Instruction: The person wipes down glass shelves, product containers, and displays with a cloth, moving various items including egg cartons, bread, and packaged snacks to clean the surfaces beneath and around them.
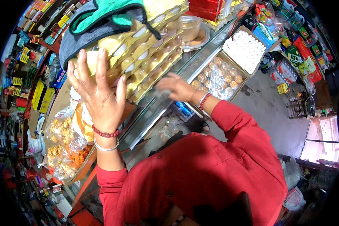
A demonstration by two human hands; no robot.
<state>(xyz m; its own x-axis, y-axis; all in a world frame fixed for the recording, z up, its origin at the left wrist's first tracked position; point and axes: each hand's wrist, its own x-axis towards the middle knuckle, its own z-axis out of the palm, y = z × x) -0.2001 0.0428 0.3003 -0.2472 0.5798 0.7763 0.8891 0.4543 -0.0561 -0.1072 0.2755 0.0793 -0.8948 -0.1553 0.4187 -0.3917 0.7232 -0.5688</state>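
Observation:
Several stacked yellow egg trays (pixel 147 56) with eggs stand on a glass-topped counter (pixel 192 63). A grey cloth with green lining and black edging (pixel 93 45) lies over their upper left part. My left hand (pixel 99 87), fingers spread, is at the near left side of the stack; whether it touches the trays I cannot tell. My right hand (pixel 172 86) is blurred over the counter, just right of the lowest tray. Something greyish shows under its fingers, too blurred to name, and whether the hand grips it is unclear.
Bagged snacks (pixel 62 141) fill a cardboard box at the left. Right of the counter stands a carton of gold-wrapped round items (pixel 220 76) beside a box of white items (pixel 244 50). Clear plastic tubs (pixel 195 31) stand behind the trays. Stocked shelves (pixel 25 70) line the left.

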